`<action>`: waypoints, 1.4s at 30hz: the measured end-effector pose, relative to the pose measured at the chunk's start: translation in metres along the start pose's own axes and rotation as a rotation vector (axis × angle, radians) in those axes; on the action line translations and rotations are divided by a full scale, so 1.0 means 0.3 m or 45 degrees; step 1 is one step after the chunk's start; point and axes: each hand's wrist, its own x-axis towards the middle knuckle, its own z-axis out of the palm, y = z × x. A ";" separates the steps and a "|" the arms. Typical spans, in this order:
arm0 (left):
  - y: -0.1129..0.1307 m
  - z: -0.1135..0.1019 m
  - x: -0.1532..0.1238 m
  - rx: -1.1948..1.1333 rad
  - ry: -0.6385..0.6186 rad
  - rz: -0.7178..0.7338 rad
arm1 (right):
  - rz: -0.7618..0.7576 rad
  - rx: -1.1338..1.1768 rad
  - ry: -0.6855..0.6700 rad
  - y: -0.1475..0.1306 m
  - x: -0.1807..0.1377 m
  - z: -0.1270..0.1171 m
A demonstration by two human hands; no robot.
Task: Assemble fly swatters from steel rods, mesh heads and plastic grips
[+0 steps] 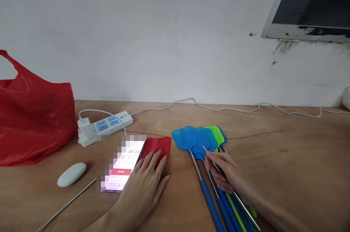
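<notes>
My left hand (144, 183) lies flat with fingers stretched out on a red fly swatter (160, 145), covering most of it. A lit phone (124, 166) rests just left of that hand. My right hand (228, 175) is curled round a thin metal rod of one swatter, among a fanned bunch of blue fly swatters (188, 139) and green fly swatters (216, 134). Their heads point toward the wall. Their blue and green handles (218, 210) run toward me under the right hand.
A red plastic bag (32, 115) stands at the left. A white power strip (105, 125) with a charger sits behind the phone, its cable (232, 109) trailing along the wall. A pale oval object (71, 174) lies on the wooden table (295, 152).
</notes>
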 end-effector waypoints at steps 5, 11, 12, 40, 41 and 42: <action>0.014 -0.014 0.001 0.063 -0.041 -0.028 | 0.024 0.259 0.029 -0.005 0.003 -0.018; 0.020 -0.024 0.000 0.075 -0.093 -0.099 | 0.077 0.475 0.010 -0.004 0.012 -0.025; 0.020 -0.026 0.000 0.079 -0.100 -0.110 | 0.075 0.509 0.003 -0.005 0.013 -0.025; 0.030 -0.040 0.003 -0.023 -0.077 0.002 | -0.236 0.116 0.085 0.033 0.039 -0.025; 0.030 -0.042 0.004 -0.034 -0.074 -0.002 | -0.245 0.079 0.065 0.036 0.040 -0.023; 0.029 -0.043 0.005 -0.043 -0.073 -0.008 | -0.252 0.039 0.046 0.037 0.039 -0.022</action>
